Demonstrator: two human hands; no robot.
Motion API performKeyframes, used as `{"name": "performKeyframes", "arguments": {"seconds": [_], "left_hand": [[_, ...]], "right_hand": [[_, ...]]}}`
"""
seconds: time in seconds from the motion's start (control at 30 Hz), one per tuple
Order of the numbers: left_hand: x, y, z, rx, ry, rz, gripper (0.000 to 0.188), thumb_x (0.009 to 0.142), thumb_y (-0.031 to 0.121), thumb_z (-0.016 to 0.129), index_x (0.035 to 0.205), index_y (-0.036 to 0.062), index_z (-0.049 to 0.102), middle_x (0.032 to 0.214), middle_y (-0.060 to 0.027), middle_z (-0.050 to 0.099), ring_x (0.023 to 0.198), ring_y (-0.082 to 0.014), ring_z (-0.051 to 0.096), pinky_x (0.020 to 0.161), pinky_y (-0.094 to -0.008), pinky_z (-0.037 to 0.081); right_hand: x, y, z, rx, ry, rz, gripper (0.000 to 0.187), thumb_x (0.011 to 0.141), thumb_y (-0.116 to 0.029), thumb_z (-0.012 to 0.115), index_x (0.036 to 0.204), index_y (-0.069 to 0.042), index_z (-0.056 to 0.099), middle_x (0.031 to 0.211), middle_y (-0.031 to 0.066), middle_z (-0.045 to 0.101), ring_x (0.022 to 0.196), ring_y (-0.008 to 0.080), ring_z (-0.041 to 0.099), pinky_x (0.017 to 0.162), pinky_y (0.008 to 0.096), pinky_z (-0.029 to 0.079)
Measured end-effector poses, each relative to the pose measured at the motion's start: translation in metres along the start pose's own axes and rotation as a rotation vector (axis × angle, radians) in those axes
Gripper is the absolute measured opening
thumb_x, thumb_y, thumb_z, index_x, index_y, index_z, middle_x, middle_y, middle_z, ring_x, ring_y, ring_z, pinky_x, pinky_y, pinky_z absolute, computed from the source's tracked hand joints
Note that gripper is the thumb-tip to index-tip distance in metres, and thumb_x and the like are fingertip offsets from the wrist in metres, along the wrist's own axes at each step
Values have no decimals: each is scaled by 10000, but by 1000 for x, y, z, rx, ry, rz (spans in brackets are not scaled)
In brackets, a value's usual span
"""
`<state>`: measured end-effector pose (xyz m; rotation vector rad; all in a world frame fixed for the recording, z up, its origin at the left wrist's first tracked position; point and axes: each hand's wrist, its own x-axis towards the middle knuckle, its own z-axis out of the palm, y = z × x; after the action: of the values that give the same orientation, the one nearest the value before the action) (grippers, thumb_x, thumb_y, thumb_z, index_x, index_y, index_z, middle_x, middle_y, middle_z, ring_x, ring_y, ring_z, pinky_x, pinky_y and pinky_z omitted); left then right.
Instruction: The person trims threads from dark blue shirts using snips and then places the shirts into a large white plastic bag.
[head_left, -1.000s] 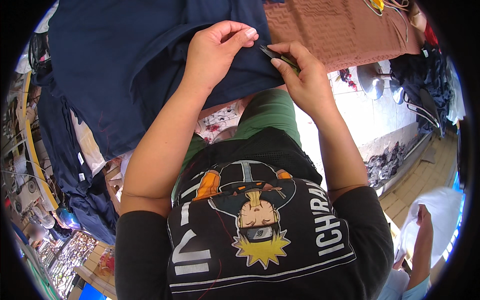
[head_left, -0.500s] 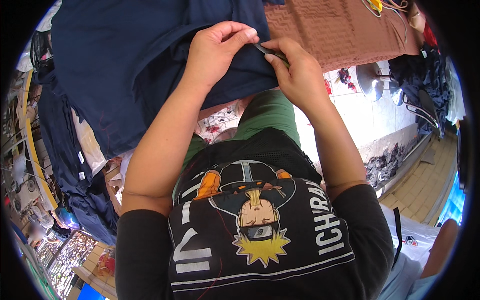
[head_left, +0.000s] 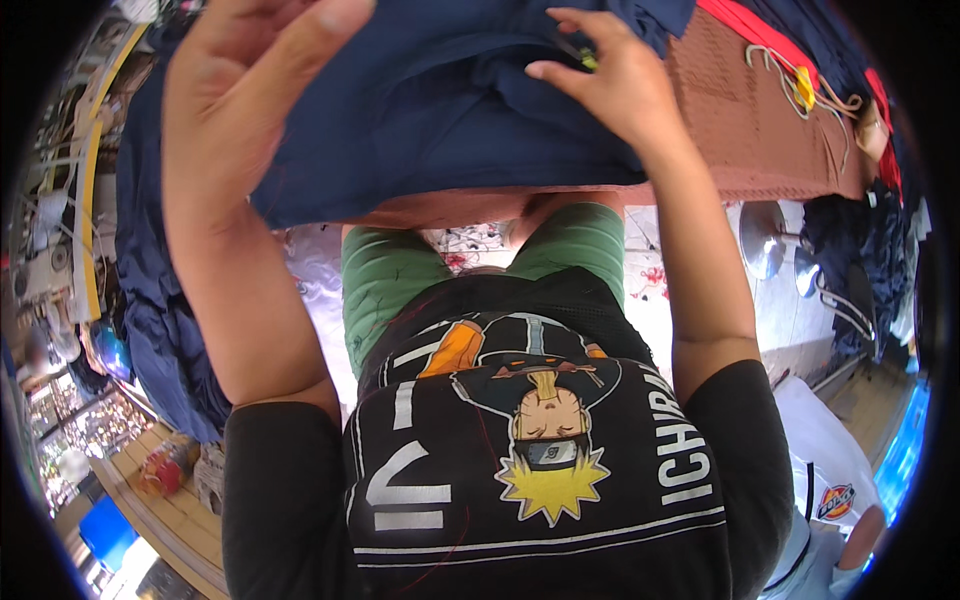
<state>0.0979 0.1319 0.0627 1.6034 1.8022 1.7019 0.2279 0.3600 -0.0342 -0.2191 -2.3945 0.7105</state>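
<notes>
My left hand (head_left: 240, 100) is raised high and close over the left part of a dark navy cloth (head_left: 430, 130). Its thumb stretches away from the fingers, which run partly past the upper edge; nothing shows in it. Over the cloth's right side hovers my right hand (head_left: 630, 90), thumb and forefinger spread apart. Tucked in its palm are small thread snips (head_left: 587, 60) with a yellow-green part, mostly hidden by the fingers. The cloth lies in loose folds across the table and hangs over its near edge.
A brown patterned table cover (head_left: 715, 130) shows at the right. On it lie a looped cord (head_left: 835, 105), a yellow object (head_left: 804, 88) and red fabric (head_left: 755, 30). Metal stools (head_left: 765, 240) stand below right. Another person (head_left: 820, 450) in white is at the lower right.
My hands, close together at the cloth before, have parted. The left has risen toward the upper left; the right has moved up and right, its fingers spreading. The cloth has shifted.
</notes>
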Motion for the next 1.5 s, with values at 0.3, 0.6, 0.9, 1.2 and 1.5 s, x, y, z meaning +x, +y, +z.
{"name": "performKeyframes", "arguments": {"seconds": [0.3, 0.6, 0.9, 1.2, 1.5], "left_hand": [[-67, -31, -40, 270, 163, -286, 213, 916, 187, 578, 1062, 48, 647, 1041, -39, 646, 1002, -116, 567, 894, -246, 411], [-94, -69, -6, 609, 163, -410, 257, 822, 180, 669, 1034, 43, 624, 981, -70, 607, 960, -197, 566, 848, -309, 438], [-98, -72, -1, 627, -108, -335, 166, 792, 145, 673, 937, 66, 657, 976, -75, 614, 927, -270, 591, 823, -351, 461], [-73, -117, 37, 695, 115, -296, 163, 799, 145, 672, 942, 66, 681, 975, -51, 647, 857, -240, 634, 746, -310, 499], [-68, -107, 36, 624, 201, -328, 161, 819, 160, 673, 930, 44, 682, 926, -84, 682, 786, -185, 654, 714, -269, 502]], "right_hand": [[16, 43, -103, 211, 569, 24, 282, 790, 56, 524, 1007, -30, 682, 794, -38, 615, 633, 9, 474, 573, 156, 385], [-7, 103, -129, -483, 122, 350, 322, 820, -107, 599, 1141, -108, 630, 1049, 101, 669, 1023, 205, 623, 874, 312, 460], [16, -51, 32, 35, -330, 18, 317, 812, -265, 670, 1075, -102, 599, 868, 148, 652, 795, 314, 641, 720, 374, 502], [3, -29, 81, 297, -361, 71, 172, 830, -123, 633, 986, -56, 610, 952, 99, 623, 854, 293, 614, 731, 361, 482], [3, -28, 77, 179, -407, -93, 156, 827, -129, 617, 967, -61, 608, 929, 85, 610, 825, 303, 604, 709, 380, 480]]}}
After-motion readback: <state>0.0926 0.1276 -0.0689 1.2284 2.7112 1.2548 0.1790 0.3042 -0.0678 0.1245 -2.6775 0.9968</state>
